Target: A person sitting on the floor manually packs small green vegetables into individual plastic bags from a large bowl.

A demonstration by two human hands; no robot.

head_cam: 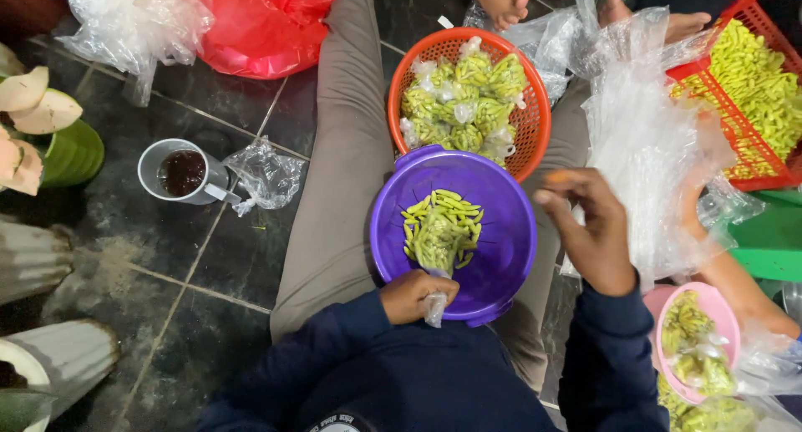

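Note:
A purple plastic colander (501, 256) rests on my lap with a clear bag of green chillies (440, 229) lying in it. My left hand (415, 295) grips the gathered neck of that bag at the colander's near rim. My right hand (589, 231) hovers just right of the colander, fingers curled, with something small and orange at the fingertips. Beyond the colander stands an orange basket (401, 81) filled with several tied bags of chillies (464, 98).
A red crate of loose chillies (756, 85) sits at the right under clear plastic sheets (643, 139). Another person's arm (735, 282) reaches over a pink bowl (725, 311) of bagged chillies. Left on the dark tiles: a metal mug (180, 173), crumpled plastic (267, 175), a green pot (71, 152).

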